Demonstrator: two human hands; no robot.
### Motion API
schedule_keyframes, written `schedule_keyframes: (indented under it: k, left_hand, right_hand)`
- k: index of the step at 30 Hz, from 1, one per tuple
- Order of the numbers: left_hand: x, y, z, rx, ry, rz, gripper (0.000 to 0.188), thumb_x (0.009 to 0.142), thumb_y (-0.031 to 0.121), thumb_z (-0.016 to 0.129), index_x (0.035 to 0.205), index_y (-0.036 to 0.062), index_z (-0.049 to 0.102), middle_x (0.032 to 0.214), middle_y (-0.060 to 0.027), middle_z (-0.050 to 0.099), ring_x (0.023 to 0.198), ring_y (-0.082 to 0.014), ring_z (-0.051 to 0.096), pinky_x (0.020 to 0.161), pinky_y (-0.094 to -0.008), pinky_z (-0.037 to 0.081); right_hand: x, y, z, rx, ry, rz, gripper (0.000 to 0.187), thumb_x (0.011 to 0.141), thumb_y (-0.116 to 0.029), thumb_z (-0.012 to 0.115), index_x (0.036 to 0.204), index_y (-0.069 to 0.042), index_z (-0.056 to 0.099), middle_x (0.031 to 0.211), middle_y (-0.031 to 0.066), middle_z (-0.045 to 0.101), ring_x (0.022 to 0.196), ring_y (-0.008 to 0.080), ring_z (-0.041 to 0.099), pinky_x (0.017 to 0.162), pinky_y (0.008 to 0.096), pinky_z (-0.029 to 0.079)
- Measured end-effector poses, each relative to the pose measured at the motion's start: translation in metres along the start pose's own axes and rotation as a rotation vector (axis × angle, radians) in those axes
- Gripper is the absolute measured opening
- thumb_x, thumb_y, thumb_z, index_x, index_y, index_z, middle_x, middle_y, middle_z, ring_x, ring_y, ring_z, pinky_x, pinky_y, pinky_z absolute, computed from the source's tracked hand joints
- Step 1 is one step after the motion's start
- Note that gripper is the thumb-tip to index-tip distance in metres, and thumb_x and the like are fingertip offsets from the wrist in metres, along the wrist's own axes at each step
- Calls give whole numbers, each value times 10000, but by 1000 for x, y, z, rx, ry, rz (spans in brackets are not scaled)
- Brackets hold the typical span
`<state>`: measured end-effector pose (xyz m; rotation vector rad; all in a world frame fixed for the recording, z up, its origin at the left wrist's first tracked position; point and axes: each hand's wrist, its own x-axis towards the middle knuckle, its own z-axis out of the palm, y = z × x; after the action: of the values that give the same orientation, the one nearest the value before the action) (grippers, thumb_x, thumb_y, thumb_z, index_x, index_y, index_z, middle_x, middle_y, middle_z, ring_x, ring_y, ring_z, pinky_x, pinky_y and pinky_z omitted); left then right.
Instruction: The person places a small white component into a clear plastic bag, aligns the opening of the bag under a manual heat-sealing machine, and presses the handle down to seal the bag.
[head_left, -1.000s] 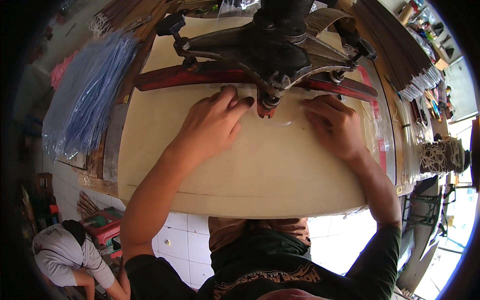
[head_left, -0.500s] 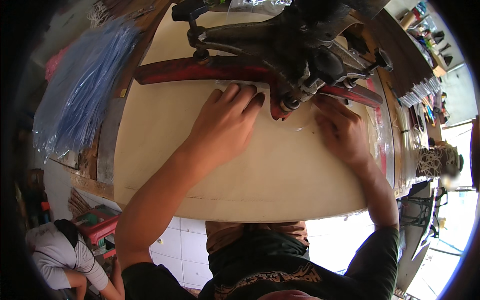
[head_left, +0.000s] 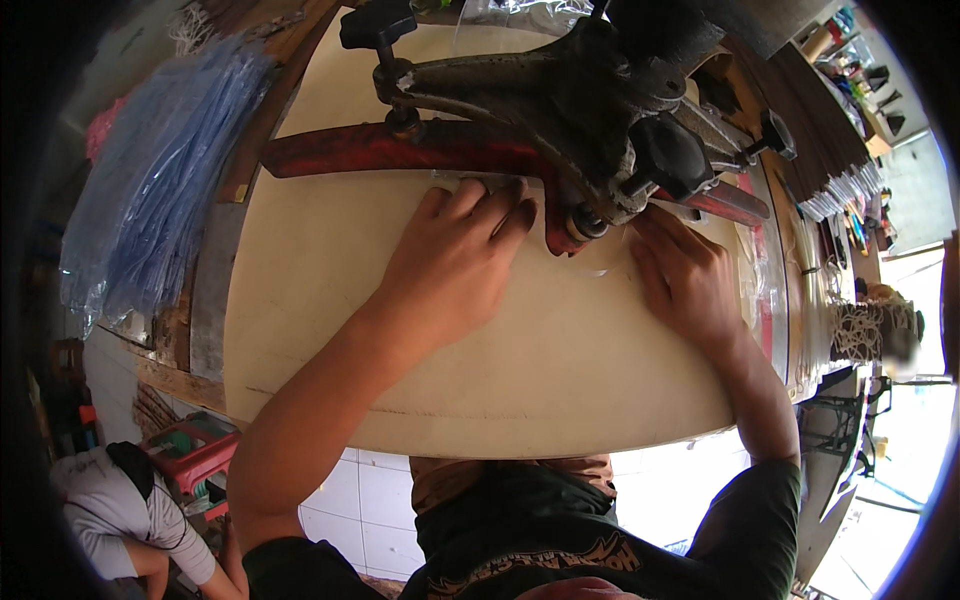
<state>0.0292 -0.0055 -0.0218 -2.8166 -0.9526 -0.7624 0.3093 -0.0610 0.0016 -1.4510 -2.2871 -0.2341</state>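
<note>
A clear plastic sheet (head_left: 600,271) lies on the cream-coloured board, partly under a dark red bar (head_left: 400,150); little of it shows besides shiny edges. My left hand (head_left: 455,250) rests just in front of the bar, its fingers curled and pressed together at the sheet's edge. To the right of the bar's pointed end, my right hand (head_left: 690,275) has its bent fingers on the sheet near the metal bracket. The fingertips of that hand are partly hidden. Above both hands stands a black cast-metal clamp (head_left: 520,75) with several knobs, joined to the red bar.
A pile of bluish clear plastic sleeves (head_left: 165,190) lies at the left. On the right are stacked thin sheets (head_left: 840,190) and a bundle of pale string (head_left: 860,333). A person in a grey shirt (head_left: 120,510) bends near a red stool (head_left: 195,450) at lower left.
The clamp and red bar sit slightly lower and wider in the picture. My hands stay nearly in place, with the left fingers shifting slightly and the right hand a little lower.
</note>
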Motion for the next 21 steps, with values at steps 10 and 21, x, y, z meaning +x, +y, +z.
schedule_keyframes:
  k: [10, 21]
  left_hand:
    - [2, 2, 1, 26, 48, -8, 330, 800, 94, 630, 1115, 9, 681, 1235, -106, 664, 1054, -239, 553, 847, -379, 445]
    - [0, 3, -1, -5, -55, -45, 487, 802, 87, 653, 1281, 11, 610, 1325, -95, 605, 1139, -281, 531, 912, -409, 444]
  right_hand:
    - [4, -3, -7, 17, -88, 12, 300, 890, -83, 679, 1184, -23, 702, 1192, 145, 710, 847, 323, 743, 715, 387, 616]
    - [5, -2, -7, 50, -98, 33, 322, 899, -74, 672, 1218, -31, 690, 1181, 157, 705, 837, 343, 737, 717, 401, 611]
